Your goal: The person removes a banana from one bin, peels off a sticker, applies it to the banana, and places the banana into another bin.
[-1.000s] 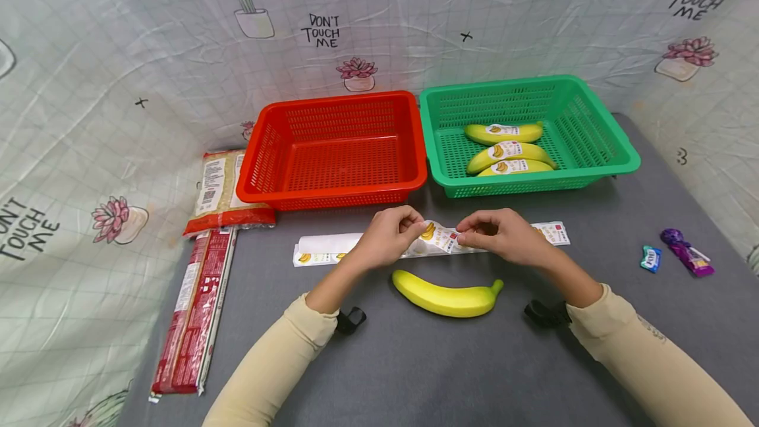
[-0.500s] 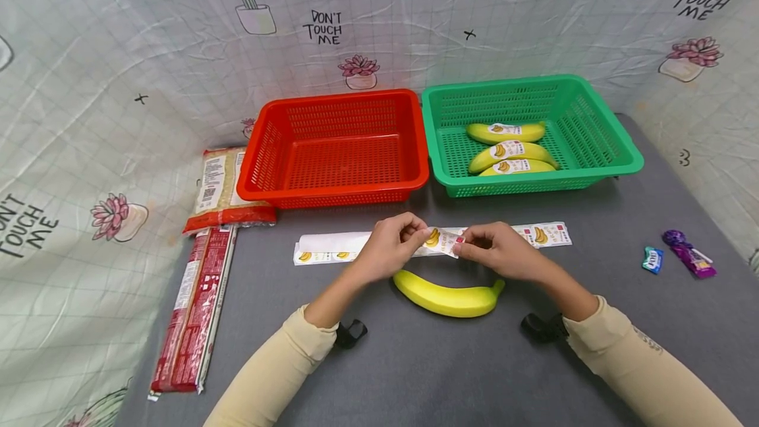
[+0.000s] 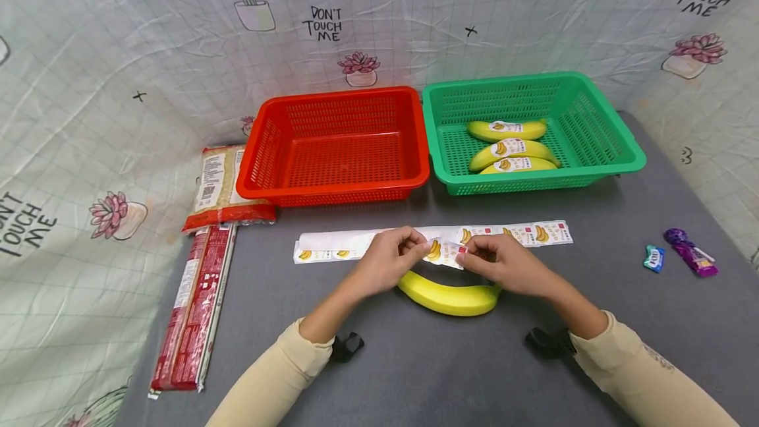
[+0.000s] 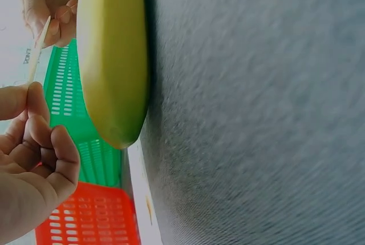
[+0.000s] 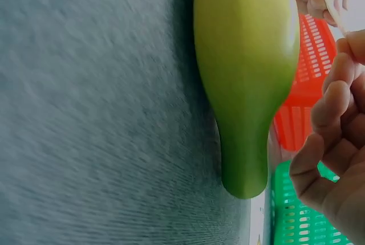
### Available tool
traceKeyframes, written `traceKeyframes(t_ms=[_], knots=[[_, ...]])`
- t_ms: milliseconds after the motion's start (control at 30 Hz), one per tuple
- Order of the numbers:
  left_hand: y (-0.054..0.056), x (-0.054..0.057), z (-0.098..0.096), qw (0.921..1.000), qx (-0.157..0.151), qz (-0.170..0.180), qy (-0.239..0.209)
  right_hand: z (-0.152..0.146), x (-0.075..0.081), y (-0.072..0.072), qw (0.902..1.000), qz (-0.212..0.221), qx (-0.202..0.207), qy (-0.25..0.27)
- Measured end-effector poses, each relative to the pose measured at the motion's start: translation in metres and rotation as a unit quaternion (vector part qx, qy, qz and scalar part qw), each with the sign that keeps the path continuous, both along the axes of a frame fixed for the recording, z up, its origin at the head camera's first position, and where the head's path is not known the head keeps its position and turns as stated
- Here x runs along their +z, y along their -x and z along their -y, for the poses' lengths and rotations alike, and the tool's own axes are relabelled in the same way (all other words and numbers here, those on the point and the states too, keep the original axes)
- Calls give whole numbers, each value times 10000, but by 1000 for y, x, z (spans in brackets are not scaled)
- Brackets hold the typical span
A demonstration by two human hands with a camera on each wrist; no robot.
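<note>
A white sticker point(image 3: 441, 253) printed with bananas is stretched between both hands, just above an unlabelled yellow banana point(image 3: 452, 299) on the grey table. My left hand point(image 3: 388, 261) pinches the sticker's left end between thumb and forefinger. At its other end, my right hand point(image 3: 508, 262) pinches the corner with the red mark. The left wrist view shows the sticker point(image 4: 37, 51) edge-on, with the left hand point(image 4: 34, 159) below it. Behind the hands lies a long strip of banana stickers point(image 3: 548, 233), its left part a bare white backing point(image 3: 335, 241).
A red basket point(image 3: 338, 194) stands at the back centre, beside a green basket point(image 3: 534, 183) holding three labelled bananas point(image 3: 511, 148). On the left lie a bag of grain point(image 3: 222, 183) and a long red packet point(image 3: 192, 312). Two small wrapped sweets point(image 3: 690, 252) are at the right.
Both hands have brought the sticker away from the strip, toward me and lower in the head view, until it hangs over the banana's upper edge. The banana and baskets stay put.
</note>
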State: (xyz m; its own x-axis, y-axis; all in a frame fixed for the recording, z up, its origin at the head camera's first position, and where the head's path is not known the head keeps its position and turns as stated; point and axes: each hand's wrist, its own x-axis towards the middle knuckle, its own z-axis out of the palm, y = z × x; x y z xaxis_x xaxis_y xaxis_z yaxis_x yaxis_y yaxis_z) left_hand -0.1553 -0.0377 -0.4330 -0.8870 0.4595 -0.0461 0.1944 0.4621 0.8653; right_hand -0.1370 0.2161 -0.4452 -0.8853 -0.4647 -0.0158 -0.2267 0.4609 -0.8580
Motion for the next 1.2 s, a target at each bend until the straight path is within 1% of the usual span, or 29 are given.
traceKeyframes(t_ms=[100, 167, 267, 367, 433, 500, 600, 700, 867, 1000, 1200], knots=[[-7, 0, 0, 9999, -60, 26, 81, 1, 1, -8, 9999, -103, -39, -14], [-13, 0, 1, 9997, -89, -89, 212, 2, 2, -13, 9997, -228, -65, -67], [-24, 0, 3, 9972, -125, -470, 572, 7, 1, -23, 9987, -466, -70, -206], [-35, -2, 5, 9920, -165, -812, 953, 11, -3, -32, 9972, -678, -79, -317], [-41, -5, 5, 9878, -216, -1013, 1160, 14, -5, -37, 9960, -768, -140, -435], [-44, -8, 6, 9843, -280, -1144, 1311, 15, -7, -41, 9944, -834, -230, -609], [-46, -11, 5, 9797, -375, -1250, 1525, 17, -6, -47, 9913, -848, -387, -928], [-46, -13, 5, 9784, -434, -1155, 1660, 20, -6, -50, 9883, -870, -502, -1150], [-46, -14, 6, 9775, -405, -1161, 1711, 23, -5, -52, 9845, -977, -622, -1315], [-46, -14, 6, 9768, -414, -1190, 1729, 24, -7, -53, 9835, -965, -689, -1369], [-45, -15, 7, 9800, -513, -1007, 1636, 23, -9, -53, 9836, -967, -718, -1342]])
